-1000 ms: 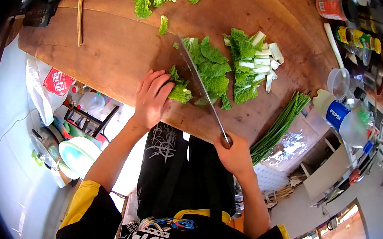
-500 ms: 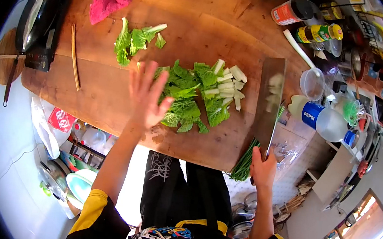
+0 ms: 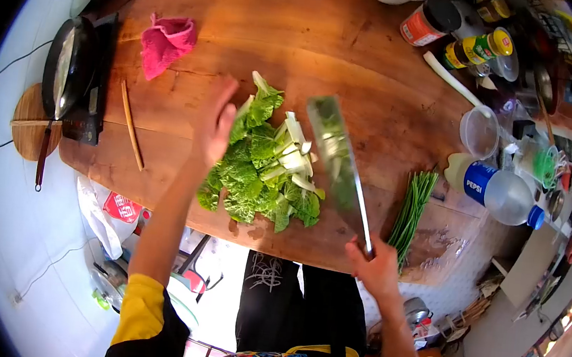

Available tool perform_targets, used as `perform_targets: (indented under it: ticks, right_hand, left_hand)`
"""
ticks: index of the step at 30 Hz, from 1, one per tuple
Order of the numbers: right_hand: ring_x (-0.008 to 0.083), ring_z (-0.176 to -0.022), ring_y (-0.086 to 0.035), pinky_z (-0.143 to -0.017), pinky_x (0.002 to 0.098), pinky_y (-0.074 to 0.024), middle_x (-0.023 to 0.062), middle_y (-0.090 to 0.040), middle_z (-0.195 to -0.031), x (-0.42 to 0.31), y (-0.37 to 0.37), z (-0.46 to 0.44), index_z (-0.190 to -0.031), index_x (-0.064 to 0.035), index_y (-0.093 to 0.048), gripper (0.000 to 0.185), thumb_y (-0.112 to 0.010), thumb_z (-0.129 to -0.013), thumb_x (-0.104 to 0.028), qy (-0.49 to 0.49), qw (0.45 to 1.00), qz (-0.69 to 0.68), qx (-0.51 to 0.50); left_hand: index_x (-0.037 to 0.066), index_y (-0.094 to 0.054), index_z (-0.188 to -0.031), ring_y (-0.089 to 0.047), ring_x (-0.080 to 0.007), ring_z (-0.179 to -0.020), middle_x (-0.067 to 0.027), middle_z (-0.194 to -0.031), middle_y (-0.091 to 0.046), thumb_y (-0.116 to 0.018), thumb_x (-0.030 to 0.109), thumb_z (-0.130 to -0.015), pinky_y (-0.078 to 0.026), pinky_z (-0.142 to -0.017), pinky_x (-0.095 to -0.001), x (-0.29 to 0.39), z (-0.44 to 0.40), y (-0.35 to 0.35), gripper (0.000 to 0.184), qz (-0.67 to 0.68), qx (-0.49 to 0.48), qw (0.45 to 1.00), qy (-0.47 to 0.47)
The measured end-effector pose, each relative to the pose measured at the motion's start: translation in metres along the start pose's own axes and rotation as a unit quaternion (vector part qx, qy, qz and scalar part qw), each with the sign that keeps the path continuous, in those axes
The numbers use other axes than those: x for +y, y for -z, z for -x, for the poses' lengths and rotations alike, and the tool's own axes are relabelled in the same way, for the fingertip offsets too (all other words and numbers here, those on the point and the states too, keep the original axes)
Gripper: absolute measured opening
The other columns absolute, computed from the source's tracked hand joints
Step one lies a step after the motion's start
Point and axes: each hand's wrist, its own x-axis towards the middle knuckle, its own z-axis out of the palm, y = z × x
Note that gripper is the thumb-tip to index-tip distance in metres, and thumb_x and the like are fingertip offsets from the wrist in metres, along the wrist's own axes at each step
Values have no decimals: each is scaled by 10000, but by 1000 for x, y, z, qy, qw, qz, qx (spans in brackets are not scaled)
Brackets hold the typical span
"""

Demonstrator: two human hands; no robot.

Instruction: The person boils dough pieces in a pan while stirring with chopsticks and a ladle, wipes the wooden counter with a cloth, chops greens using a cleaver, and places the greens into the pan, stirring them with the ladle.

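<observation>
Cut leafy greens [image 3: 251, 175] lie in one heap on the wooden table [image 3: 244, 42], with pale stem pieces [image 3: 295, 155] on the right side of the heap. At the heap's left edge is my left hand [image 3: 216, 122], held upright on its side and slightly blurred; whether its fingers are spread or pressed together is unclear. My right hand [image 3: 374, 266] is closed on the handle of a cleaver [image 3: 338, 159]. The broad blade is tilted beside the stems, on their right, with green reflected on it.
A bundle of thin green stalks [image 3: 414, 209] lies at the table's right. Beyond are a Pepsi bottle [image 3: 501, 191], a clear cup [image 3: 479, 131] and jars [image 3: 430, 23]. To the left are chopsticks [image 3: 131, 124], a pink cloth [image 3: 166, 44] and a black pan [image 3: 67, 68].
The loose leaves from the upper left now lie with the main heap. The cleaver has moved left from near the green stalks to beside the heap. My left hand has turned on its side.
</observation>
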Motion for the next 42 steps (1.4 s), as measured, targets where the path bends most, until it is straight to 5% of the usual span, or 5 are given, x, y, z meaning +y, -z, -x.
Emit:
perform_targets:
  ticks: [7, 10, 21, 29, 42]
  right_hand:
    - [116, -466, -528, -439, 276, -417, 41, -562, -589, 23, 34, -66, -986, 35, -636, 314, -625, -935, -274, -53, 992, -62, -101]
    - [134, -443, -515, -434, 263, -432, 52, -524, -591, 32, 46, -79, -977, 17, -538, 333, -511, -998, -313, 8, 981, -126, -148]
    - [358, -941, -579, -786, 458, -463, 184, -613, -1042, -20, 31, -134, -986, -21, -641, 262, -683, -862, -248, 279, 778, 426, 370]
    - [405, -1171, -526, -1018, 468, -407, 232, -563, -1253, -71, -118, -168, -1279, -4, -535, 446, -624, -882, -186, 561, 791, 204, 135]
    - [271, -1258, -487, -1053, 341, -358, 174, -501, -1370, -116, -209, -108, -1191, 11, -610, 278, -521, -938, -60, 341, 928, -151, 12]
  left_hand:
    - [35, -518, -1337, -365, -315, -1380, -137, -1402, -501, -411, 390, -1008, -218, -1162, -455, 39, -10, -14, 495, 24, -238, 963, -121]
    - [7, -488, -1349, -380, -362, -1357, -194, -1387, -490, -481, 325, -980, -261, -1132, -460, 37, 43, 28, 487, -24, -26, 999, -18]
    - [11, -318, -1461, -225, -378, -1431, -194, -1512, -319, -523, 238, -919, -168, -1162, -521, 48, 162, -17, 622, -233, 124, 942, 208]
    - [-4, -363, -1433, -361, -396, -1339, -205, -1470, -379, -524, 223, -914, -265, -1093, -526, 51, 98, -42, 588, -139, 158, 965, 159]
    - [33, -498, -1372, -488, -206, -1246, -127, -1372, -523, -393, 260, -1026, -371, -1046, -324, 81, 64, 8, 427, 443, 193, 822, 301]
